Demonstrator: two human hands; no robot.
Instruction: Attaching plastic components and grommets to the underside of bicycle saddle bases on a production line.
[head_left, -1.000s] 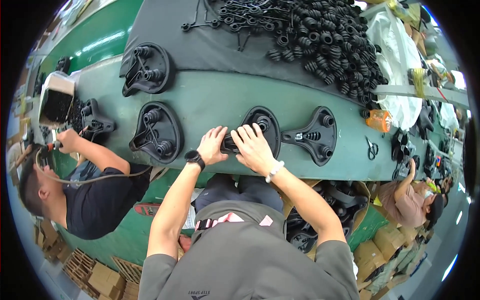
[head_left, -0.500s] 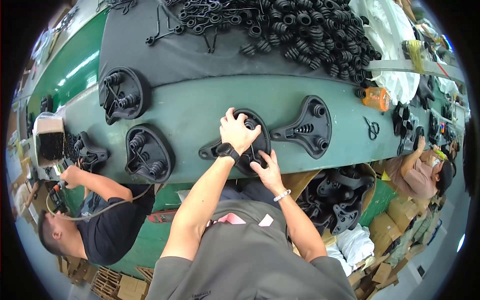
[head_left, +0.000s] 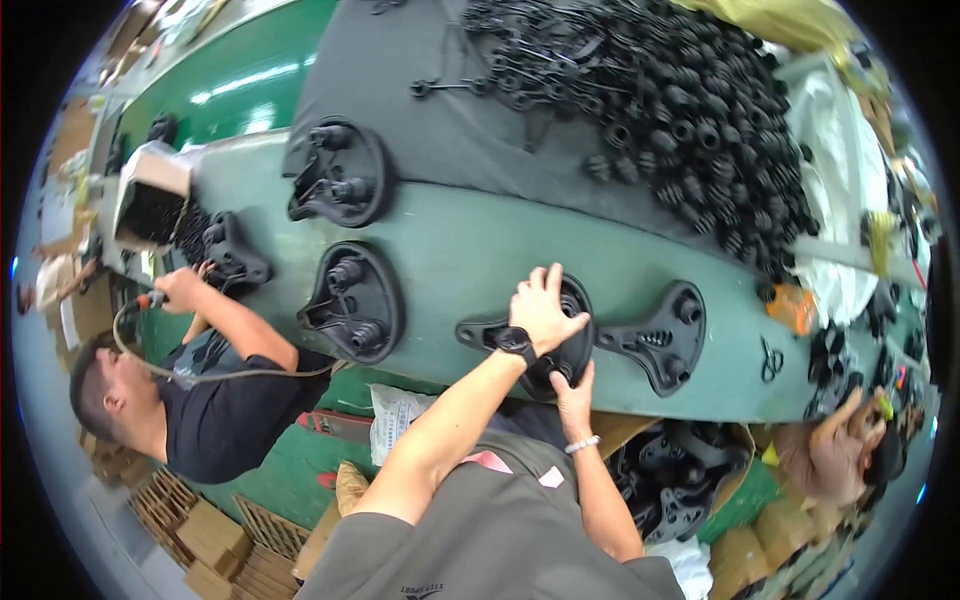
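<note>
A black bicycle saddle (head_left: pixel 478 334) lies underside up on the green table in front of me, its nose pointing left. My left hand (head_left: pixel 546 314), with a black watch at the wrist, grips its far part, fingers curled beside a black ribbed spring boot (head_left: pixel 574 305). At the near edge, my right hand (head_left: pixel 574 402) holds the rim with thumb and fingers. The palm and fingers hide much of the saddle's middle. Just right of it rests another upturned saddle (head_left: pixel 660 340) with round fittings on its wide end.
Two upturned saddles (head_left: pixel 385 300) with rails and boots stand left. A heap of ribbed boots (head_left: pixel 700 130) and metal rails (head_left: pixel 540 50) covers the far dark cloth (head_left: pixel 420 130). Scissors (head_left: pixel 771 360) and an orange container (head_left: pixel 793 308) lie right. A co-worker (head_left: pixel 230 400) with a power tool works left.
The view has swung, shifting the table and saddles rightward and down in the picture. Both hands stay on the same saddle; the right thumb now sits at its near rim.
</note>
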